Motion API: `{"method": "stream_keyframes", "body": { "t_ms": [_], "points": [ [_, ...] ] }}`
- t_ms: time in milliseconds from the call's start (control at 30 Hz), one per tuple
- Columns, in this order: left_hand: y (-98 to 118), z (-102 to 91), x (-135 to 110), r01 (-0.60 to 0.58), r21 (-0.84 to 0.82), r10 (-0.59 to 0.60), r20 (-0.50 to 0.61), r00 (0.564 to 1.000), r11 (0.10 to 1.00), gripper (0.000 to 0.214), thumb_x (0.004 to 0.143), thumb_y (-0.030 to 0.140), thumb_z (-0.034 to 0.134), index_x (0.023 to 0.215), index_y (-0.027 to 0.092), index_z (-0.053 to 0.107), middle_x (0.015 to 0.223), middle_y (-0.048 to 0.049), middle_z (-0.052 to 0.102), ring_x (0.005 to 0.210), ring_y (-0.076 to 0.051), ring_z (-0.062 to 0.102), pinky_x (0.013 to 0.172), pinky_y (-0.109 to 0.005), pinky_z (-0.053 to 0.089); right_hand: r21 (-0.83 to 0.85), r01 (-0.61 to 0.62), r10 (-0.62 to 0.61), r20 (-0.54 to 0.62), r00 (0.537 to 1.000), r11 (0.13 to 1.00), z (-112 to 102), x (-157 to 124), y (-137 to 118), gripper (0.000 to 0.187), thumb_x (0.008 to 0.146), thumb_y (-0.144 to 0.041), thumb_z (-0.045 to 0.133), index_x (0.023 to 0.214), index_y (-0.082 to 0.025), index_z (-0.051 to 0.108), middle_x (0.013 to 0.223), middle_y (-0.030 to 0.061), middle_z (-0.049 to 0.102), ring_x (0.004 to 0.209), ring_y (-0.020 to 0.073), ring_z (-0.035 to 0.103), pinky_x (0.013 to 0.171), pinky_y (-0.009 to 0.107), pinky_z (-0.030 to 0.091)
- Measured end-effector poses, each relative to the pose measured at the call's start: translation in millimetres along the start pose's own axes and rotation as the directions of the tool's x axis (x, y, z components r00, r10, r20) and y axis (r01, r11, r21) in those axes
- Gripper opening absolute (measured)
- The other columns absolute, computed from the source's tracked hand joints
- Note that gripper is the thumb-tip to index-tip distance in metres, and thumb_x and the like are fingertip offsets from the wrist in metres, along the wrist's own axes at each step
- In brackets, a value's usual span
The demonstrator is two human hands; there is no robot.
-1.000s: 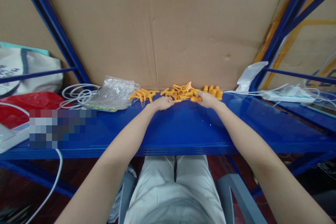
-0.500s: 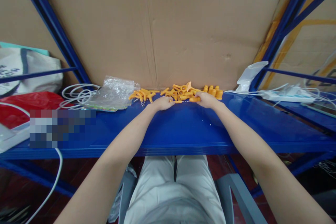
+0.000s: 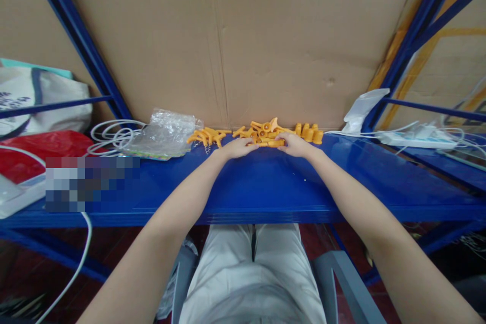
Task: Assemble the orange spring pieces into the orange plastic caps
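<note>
One slim orange piece [image 3: 271, 143] runs sideways between the person's hands, at the near edge of a loose pile of orange parts [image 3: 265, 129]. The left hand [image 3: 239, 148] is nearly closed, its fingertips gripping the left end; the right hand [image 3: 296, 145] pinches the other end between thumb and fingers — the exact grip is too small to tell. Just right of the pile, orange caps [image 3: 308, 132] stand close together. To the left, near the left hand, lie orange pieces with metal spirals [image 3: 208, 137], and beside them a clear plastic bag [image 3: 167, 129]. All of this rests toward the back of a blue shelf [image 3: 273, 187] — right before a cardboard panel [image 3: 281, 50].
</note>
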State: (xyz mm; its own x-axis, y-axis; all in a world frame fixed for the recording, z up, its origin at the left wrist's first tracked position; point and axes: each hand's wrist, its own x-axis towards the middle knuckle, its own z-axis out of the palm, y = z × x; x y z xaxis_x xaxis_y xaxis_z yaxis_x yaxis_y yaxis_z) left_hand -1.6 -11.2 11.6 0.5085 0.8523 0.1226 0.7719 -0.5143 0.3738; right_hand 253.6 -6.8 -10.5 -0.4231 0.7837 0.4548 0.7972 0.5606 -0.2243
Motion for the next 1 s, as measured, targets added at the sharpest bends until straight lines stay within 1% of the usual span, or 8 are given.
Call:
{"method": "stream_keyframes", "body": {
  "t_ms": [100, 167, 233, 300, 467, 533, 767, 1000],
  "points": [
    [-1.9, 0.4, 2.1, 0.057, -0.063, -0.056, 0.014, 0.998, 0.996, 0.033, 0.098, 0.040, 0.044, 0.109, 0.018, 0.066, 0.090, -0.0084, 0.075, 0.067, -0.021, 0.069, 0.062, -0.030, 0.051, 0.048, 0.042, -0.040, -0.028, 0.999, 0.998, -0.9, 0.2, 6.1, 0.030, 0.081, -0.013, 0.069, 0.110, -0.018, 0.076, 0.112, 0.0097, 0.076, 0.103, 0.0264, 0.071, 0.097, 0.043, 0.056],
    [-4.2, 1.2, 3.5, 0.029, -0.014, -0.029, -0.022, 0.999, 0.999, 0.026, 0.091, 0.033, 0.054, 0.108, 0.017, 0.066, 0.090, -0.0071, 0.074, 0.071, -0.021, 0.070, 0.066, -0.030, 0.052, 0.084, 0.061, -0.058, -0.033, 0.998, 0.995, -1.8, 0.0, 8.1, 0.030, 0.081, -0.015, 0.070, 0.110, -0.020, 0.076, 0.113, 0.0091, 0.076, 0.105, 0.0265, 0.071, 0.098, 0.045, 0.055],
    [-7.0, 2.2, 4.6, -0.033, 0.072, 0.039, -0.079, 0.996, 0.997, 0.026, 0.083, 0.027, 0.063, 0.107, 0.017, 0.067, 0.092, -0.0063, 0.075, 0.084, -0.022, 0.071, 0.076, -0.030, 0.052, 0.122, 0.050, -0.047, -0.029, 0.998, 0.991, -1.7, -0.3, 8.1, 0.030, 0.082, -0.015, 0.070, 0.110, -0.020, 0.077, 0.114, 0.0093, 0.076, 0.104, 0.0265, 0.071, 0.099, 0.046, 0.055],
    [-9.8, 3.3, 5.2, -0.068, 0.133, 0.086, -0.133, 0.987, 0.989, 0.028, 0.080, 0.024, 0.065, 0.107, 0.016, 0.068, 0.094, -0.0067, 0.075, 0.091, -0.023, 0.071, 0.081, -0.030, 0.052, 0.170, 0.015, -0.014, -0.011, 1.000, 0.985, -0.6, -0.7, 7.3, 0.029, 0.083, -0.017, 0.071, 0.111, -0.020, 0.077, 0.112, 0.0094, 0.077, 0.100, 0.0261, 0.071, 0.098, 0.046, 0.056],
    [-13.2, 6.0, 6.3, -0.057, 0.134, 0.087, -0.231, 0.969, 0.989, 0.031, 0.081, 0.023, 0.064, 0.111, 0.016, 0.068, 0.086, -0.0037, 0.073, 0.085, -0.021, 0.071, 0.077, -0.027, 0.050, 0.364, -0.090, 0.069, 0.071, 0.995, 0.927, 1.4, -2.2, 8.6, 0.030, 0.087, -0.027, 0.072, 0.115, -0.019, 0.073, 0.103, 0.0082, 0.076, 0.091, 0.0254, 0.072, 0.090, 0.049, 0.058],
    [-12.9, 7.0, 6.6, -0.050, 0.117, 0.078, -0.249, 0.965, 0.992, 0.030, 0.083, 0.023, 0.062, 0.111, 0.016, 0.068, 0.083, -0.0024, 0.072, 0.082, -0.019, 0.071, 0.074, -0.026, 0.050, 0.416, -0.098, 0.078, 0.063, 0.995, 0.904, 0.1, -2.8, 9.3, 0.032, 0.087, -0.028, 0.071, 0.117, -0.019, 0.071, 0.105, 0.0085, 0.075, 0.091, 0.0256, 0.072, 0.088, 0.049, 0.059],
    [-11.9, 7.9, 4.3, -0.050, 0.186, 0.090, -0.211, 0.973, 0.981, 0.031, 0.085, 0.022, 0.062, 0.115, 0.016, 0.068, 0.095, -0.0080, 0.077, 0.094, -0.023, 0.074, 0.079, -0.028, 0.050, 0.296, -0.067, 0.077, -0.021, 0.997, 0.953, -5.3, -1.5, 2.3, 0.032, 0.079, -0.020, 0.076, 0.109, -0.018, 0.065, 0.112, 0.0105, 0.071, 0.103, 0.0270, 0.069, 0.093, 0.045, 0.057],
    [-10.4, 9.3, 2.4, -0.021, 0.238, 0.075, -0.219, 0.973, 0.971, 0.034, 0.086, 0.024, 0.062, 0.119, 0.017, 0.068, 0.099, -0.0088, 0.078, 0.099, -0.026, 0.074, 0.079, -0.029, 0.051, 0.344, -0.123, 0.139, -0.022, 0.990, 0.931, -6.9, -2.2, -2.1, 0.028, 0.079, -0.023, 0.078, 0.103, -0.017, 0.066, 0.108, 0.0123, 0.072, 0.097, 0.0287, 0.071, 0.093, 0.049, 0.056]
  ]
}}
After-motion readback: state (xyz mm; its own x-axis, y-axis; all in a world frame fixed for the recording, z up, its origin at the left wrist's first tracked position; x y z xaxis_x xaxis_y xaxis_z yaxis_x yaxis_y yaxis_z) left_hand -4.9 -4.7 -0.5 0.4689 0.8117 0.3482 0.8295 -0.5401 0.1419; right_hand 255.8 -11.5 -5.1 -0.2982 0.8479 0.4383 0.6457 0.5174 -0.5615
